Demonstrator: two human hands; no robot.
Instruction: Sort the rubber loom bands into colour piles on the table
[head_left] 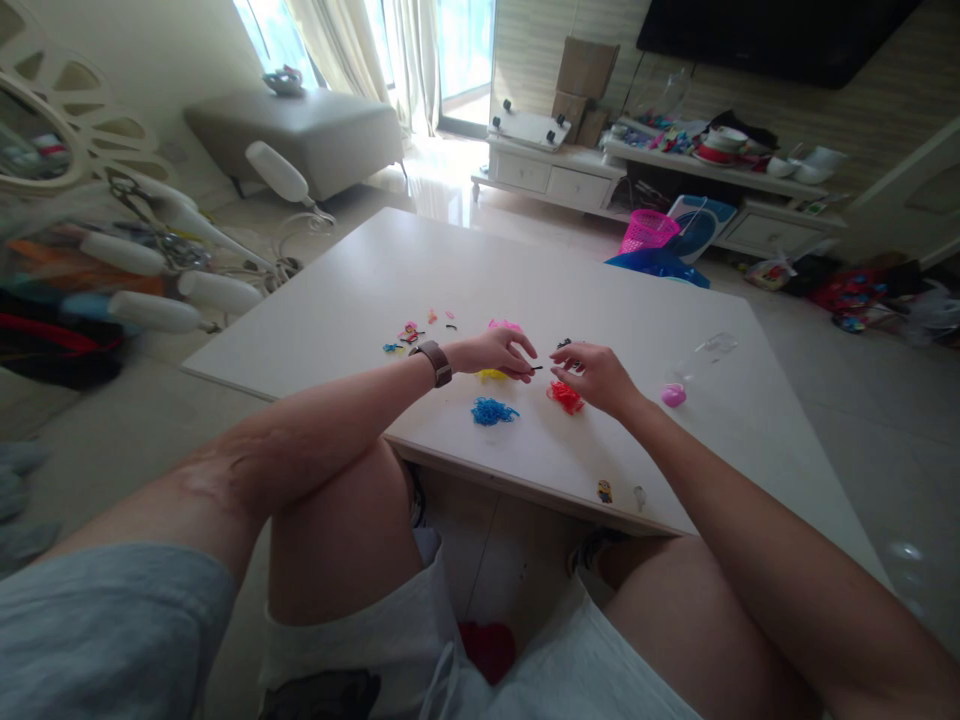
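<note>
The white tbl [390,270] is smooth w/ a soft shine. Blue bands [492,411] & red bands [564,397] look like bendy rubber or plastic, a bit shiny. The pink ball [673,395] looks smooth, prob. plastic; the clear thing [716,347] nr it is see-thru & glossy. The watch strap [437,362] looks like dull leather. Sleeve [112,630] & shorts [375,640] are matt cloth. Floor tiles [442,160] = v. glossy. Brown boxes [587,67] = matt cardboard. Curtain [337,40] = cloth. Pink basket [649,230] = plastic w/ holes.
</note>
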